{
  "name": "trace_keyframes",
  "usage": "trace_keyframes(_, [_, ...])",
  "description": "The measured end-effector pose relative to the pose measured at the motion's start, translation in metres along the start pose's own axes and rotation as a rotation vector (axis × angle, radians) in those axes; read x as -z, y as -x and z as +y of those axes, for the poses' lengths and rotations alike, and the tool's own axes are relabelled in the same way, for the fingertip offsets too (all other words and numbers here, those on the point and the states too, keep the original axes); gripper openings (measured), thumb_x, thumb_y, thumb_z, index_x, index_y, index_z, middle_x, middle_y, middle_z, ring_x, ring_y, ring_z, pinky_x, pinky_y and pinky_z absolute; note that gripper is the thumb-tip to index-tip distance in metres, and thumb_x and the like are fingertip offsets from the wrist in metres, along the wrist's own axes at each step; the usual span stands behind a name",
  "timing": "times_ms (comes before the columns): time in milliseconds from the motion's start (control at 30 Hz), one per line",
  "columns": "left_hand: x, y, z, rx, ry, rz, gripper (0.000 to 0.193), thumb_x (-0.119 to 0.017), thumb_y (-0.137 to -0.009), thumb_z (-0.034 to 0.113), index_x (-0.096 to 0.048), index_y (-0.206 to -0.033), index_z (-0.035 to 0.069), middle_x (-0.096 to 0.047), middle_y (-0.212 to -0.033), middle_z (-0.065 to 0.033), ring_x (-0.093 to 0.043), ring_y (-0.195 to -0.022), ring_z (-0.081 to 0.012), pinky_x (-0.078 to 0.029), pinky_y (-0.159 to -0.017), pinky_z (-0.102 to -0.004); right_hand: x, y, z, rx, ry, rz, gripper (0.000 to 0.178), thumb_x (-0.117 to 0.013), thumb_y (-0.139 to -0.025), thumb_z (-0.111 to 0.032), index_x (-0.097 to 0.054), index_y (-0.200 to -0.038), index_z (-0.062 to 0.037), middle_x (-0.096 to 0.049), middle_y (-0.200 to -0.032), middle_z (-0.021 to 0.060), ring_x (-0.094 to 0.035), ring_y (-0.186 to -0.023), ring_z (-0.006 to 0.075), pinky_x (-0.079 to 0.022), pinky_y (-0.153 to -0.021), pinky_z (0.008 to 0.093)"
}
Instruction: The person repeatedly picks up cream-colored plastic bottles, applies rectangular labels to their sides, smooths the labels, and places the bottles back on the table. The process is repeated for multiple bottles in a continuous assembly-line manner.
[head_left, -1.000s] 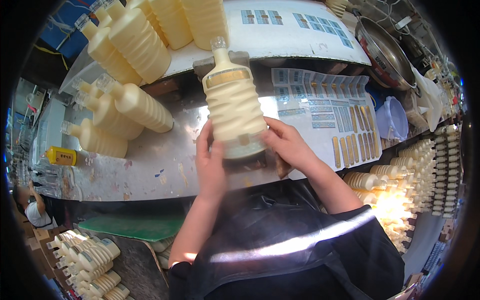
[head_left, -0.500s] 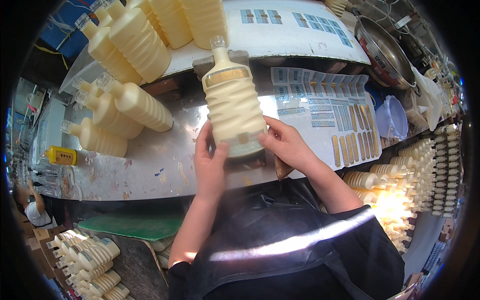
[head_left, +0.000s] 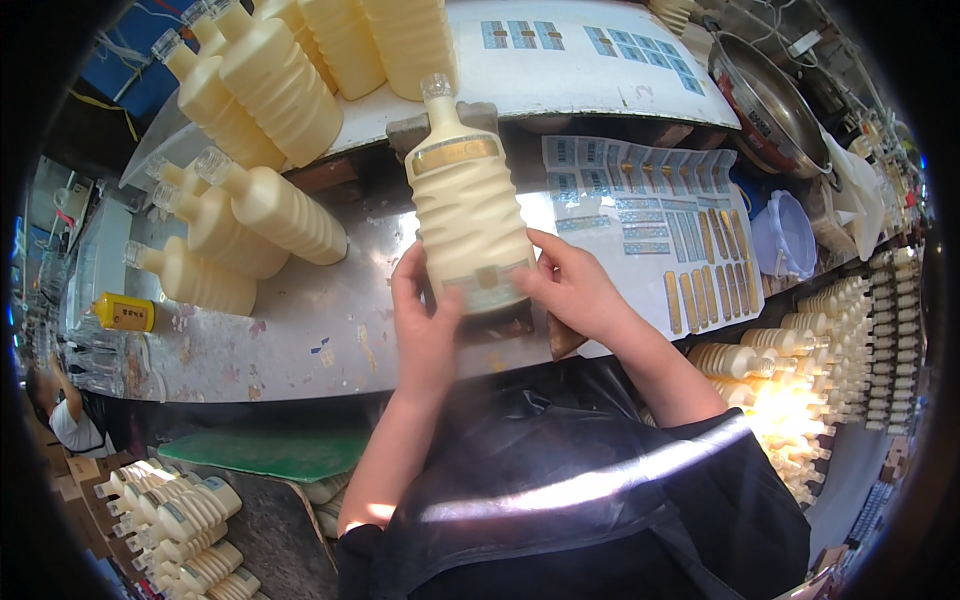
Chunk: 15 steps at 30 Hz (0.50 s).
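A cream-coloured ribbed bottle (head_left: 468,205) with a clear glass neck leans back, its upper part against a grey block (head_left: 405,133). It bears a gold label (head_left: 455,153) at the shoulder and a pale blue-grey label (head_left: 488,278) near the base. My left hand (head_left: 424,315) grips the lower left side, its slightly blurred thumb at that lower label's edge. On the other side my right hand (head_left: 572,290) holds the bottle, thumb pressed at the label's right end. Beside it on the table lie label sheets (head_left: 645,240) in blue and gold.
Several similar bottles (head_left: 285,210) stand to the left, more on the white raised shelf (head_left: 600,95). A yellow container (head_left: 124,312) sits at the table's left end. At right are a lilac bucket (head_left: 783,236), a metal pan (head_left: 765,100) and rows of bottles. A person (head_left: 72,415) is far left.
My left thumb has moved slightly right along the lower label. The bottle and my right hand have hardly moved.
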<state>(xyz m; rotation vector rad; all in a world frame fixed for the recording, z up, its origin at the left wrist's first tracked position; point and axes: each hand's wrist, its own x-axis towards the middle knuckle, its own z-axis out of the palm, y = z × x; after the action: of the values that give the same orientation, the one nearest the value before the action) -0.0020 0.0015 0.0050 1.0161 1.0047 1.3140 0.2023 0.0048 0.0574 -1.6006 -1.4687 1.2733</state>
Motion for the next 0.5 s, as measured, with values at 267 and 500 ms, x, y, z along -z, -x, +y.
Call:
trace_keyframes(267, [-0.0066,-0.0004,0.0025,0.003,-0.042,0.023,0.072,-0.073,-0.093,0.018,-0.035,-0.151,-0.001,-0.043,-0.148,-0.0158,-0.041,-0.139,-0.0254,-0.033,-0.118,-0.0405,-0.0033,0.0003,0.0018,0.009,-0.003,0.023,0.058,-0.072,-0.092,-0.037,-0.061,-0.138,-0.0038,-0.068,-0.078,0.0068,-0.063,-0.07,0.0139,-0.052,-0.068,0.031])
trace_keyframes(500, [-0.0061,-0.0002,0.0013,0.002,-0.073,0.035,0.073,-0.074,-0.092,0.019,-0.035,-0.15,-0.001,-0.043,-0.147,-0.0165,-0.041,-0.139,-0.0259,-0.033,-0.118,-0.0406,-0.0043,0.001,0.002,0.012,-0.014,0.029,0.058,-0.072,-0.092,-0.036,-0.061,-0.138,-0.0037,-0.068,-0.079,0.0068,-0.063,-0.07,0.0134,-0.052,-0.068,0.0308])
